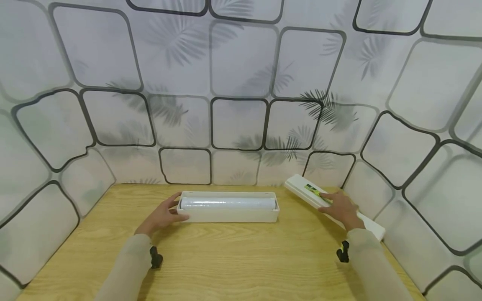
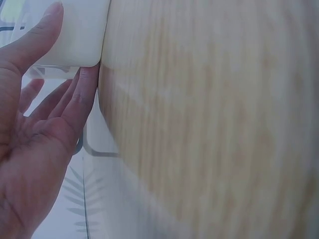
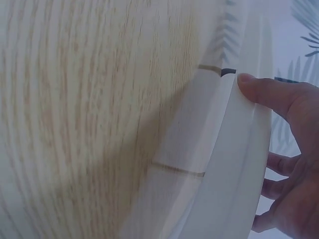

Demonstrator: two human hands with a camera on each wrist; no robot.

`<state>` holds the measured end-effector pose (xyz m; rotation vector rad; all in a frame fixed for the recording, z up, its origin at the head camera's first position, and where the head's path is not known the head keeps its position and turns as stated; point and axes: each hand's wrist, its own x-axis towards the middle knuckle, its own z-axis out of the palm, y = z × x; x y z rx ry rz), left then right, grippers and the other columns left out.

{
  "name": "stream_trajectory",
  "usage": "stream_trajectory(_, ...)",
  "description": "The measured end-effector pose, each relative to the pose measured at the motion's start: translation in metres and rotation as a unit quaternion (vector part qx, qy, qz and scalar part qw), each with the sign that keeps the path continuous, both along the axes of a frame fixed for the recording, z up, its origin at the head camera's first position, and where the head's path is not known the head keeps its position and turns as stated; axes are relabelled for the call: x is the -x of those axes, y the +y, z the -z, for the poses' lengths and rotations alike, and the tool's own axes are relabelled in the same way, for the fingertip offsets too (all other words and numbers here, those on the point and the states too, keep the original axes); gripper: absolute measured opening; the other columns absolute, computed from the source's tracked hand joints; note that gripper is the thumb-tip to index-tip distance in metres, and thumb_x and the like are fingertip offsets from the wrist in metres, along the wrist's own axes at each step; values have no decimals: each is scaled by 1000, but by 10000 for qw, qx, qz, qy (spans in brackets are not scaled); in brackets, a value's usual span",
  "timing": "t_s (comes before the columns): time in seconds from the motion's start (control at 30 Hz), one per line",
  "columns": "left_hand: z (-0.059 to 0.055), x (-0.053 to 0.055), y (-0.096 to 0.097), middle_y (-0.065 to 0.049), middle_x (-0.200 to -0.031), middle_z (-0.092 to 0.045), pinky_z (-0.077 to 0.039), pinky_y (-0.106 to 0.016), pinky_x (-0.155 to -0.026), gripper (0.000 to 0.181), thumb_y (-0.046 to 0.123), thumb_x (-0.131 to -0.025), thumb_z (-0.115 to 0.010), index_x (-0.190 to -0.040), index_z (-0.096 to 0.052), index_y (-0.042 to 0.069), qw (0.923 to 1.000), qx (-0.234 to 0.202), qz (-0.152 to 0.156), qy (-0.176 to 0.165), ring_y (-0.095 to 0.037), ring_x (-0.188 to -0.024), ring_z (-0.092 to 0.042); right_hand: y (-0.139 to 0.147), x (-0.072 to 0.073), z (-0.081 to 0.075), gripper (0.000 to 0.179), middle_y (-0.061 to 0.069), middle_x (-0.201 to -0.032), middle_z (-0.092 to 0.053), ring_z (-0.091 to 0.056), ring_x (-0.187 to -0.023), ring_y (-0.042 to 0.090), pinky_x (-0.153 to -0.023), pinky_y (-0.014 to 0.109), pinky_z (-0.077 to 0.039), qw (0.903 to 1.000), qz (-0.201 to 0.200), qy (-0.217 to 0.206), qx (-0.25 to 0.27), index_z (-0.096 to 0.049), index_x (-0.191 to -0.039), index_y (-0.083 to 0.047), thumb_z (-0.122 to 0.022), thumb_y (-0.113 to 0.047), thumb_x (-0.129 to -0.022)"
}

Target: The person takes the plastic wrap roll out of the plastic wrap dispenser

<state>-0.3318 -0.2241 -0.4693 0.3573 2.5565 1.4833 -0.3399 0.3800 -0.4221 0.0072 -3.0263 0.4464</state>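
A white, long cling film box [image 1: 229,216] stands on the table with its top off. Inside it lies a shiny roll of cling film [image 1: 229,203]. My left hand [image 1: 164,214] grips the box's left end, the thumb on its front face and the other fingers round the end and back. In the left wrist view that thumb presses on the box [image 2: 79,35]. To the right, my right hand [image 1: 340,207] holds a long white lid [image 1: 301,187] with a green and yellow label, slanted above the table. The right wrist view shows the thumb on one edge of the lid [image 3: 232,149], fingers beyond the other.
The light wood-grain table [image 1: 233,263] runs up to a patterned wall [image 1: 241,125] at the back. Side walls close in at left and right, and the lid's near end lies close to the right one [image 1: 433,217]. Each wrist wears a dark strap.
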Motion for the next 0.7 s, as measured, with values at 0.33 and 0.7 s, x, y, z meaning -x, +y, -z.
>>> stream_trajectory(0.33, 2, 2, 1, -39, -162, -27, -47, -59, -109, 104, 23, -91, -82, -166, -12, 6, 10000, 6, -49, -28, -55, -140, -46, 16, -3, 6, 68, 44, -147, -37, -42, -126, 71, -89, 91, -28, 9992, 280, -266, -128, -52, -151, -17, -74, -42, -92)
stream_trajectory(0.7, 3, 4, 0, -39, -161, -27, -45, -60, -111, 105, 23, -90, -83, -166, -12, 6, 10000, 52, -40, 5, -56, -140, -45, 21, -7, 8, 71, 47, -147, -33, -39, -125, 74, -90, 91, -27, 9981, 394, -477, -69, -49, -153, -14, -73, -44, -93)
